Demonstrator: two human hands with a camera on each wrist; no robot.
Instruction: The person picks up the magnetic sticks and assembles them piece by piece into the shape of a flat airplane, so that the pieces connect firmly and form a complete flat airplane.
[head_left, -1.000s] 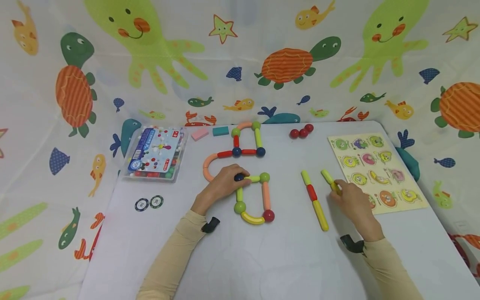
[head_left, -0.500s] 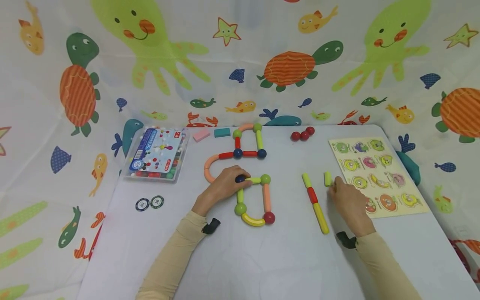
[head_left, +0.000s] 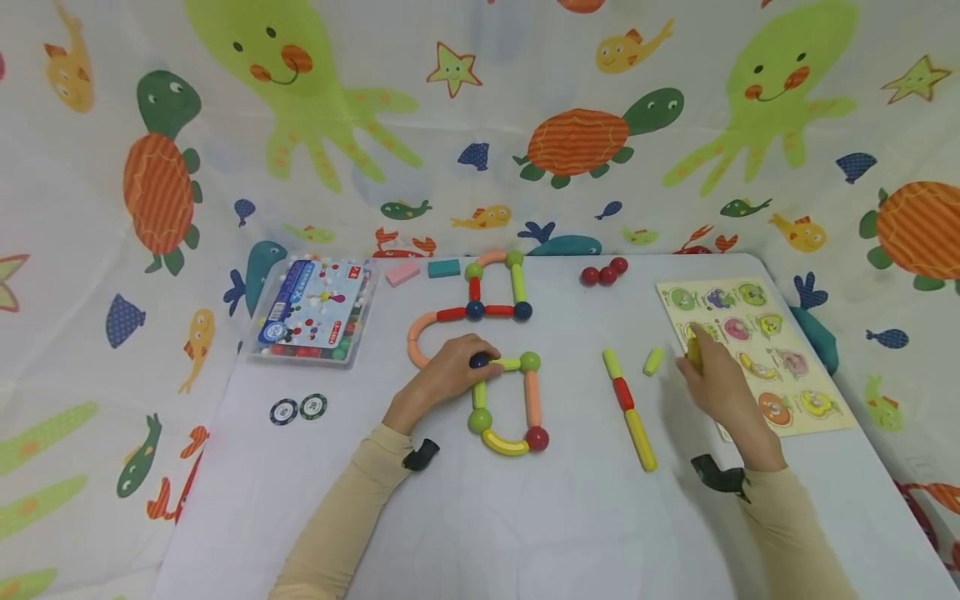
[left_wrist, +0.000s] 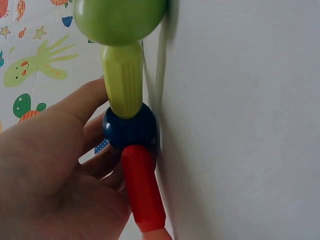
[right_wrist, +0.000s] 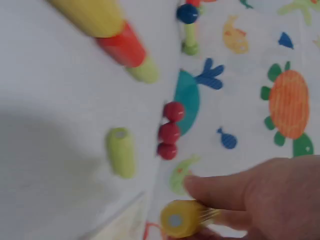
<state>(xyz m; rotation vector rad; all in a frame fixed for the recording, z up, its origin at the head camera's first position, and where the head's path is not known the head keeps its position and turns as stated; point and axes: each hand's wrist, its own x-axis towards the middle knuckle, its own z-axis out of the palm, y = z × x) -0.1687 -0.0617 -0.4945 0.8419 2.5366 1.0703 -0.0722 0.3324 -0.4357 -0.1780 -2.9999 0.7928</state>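
My left hand (head_left: 446,371) holds a dark blue ball (left_wrist: 131,126) in a figure of magnetic sticks and balls flat on the white table. A light green stick (left_wrist: 123,82) and a red stick (left_wrist: 143,187) meet that ball in the left wrist view. My right hand (head_left: 726,392) pinches a yellow magnetic stick (right_wrist: 181,219), raised over the fruit board (head_left: 813,400). Below it lies a loose short light green stick (head_left: 653,362). Left of that, a row of light green, red (head_left: 623,394) and yellow sticks lies end to end.
A clear plastic box (head_left: 311,308) of pieces stands at the back left, with two chips (head_left: 283,412) in front. A pink block (head_left: 402,273) and a teal block (head_left: 444,267) lie behind the figure. Three red balls (head_left: 608,275) sit near the back edge.
The right hand has pulled the yellow stick apart from the light green one, which stays on the table. It has moved right and up with the yellow stick. My left hand stays put.
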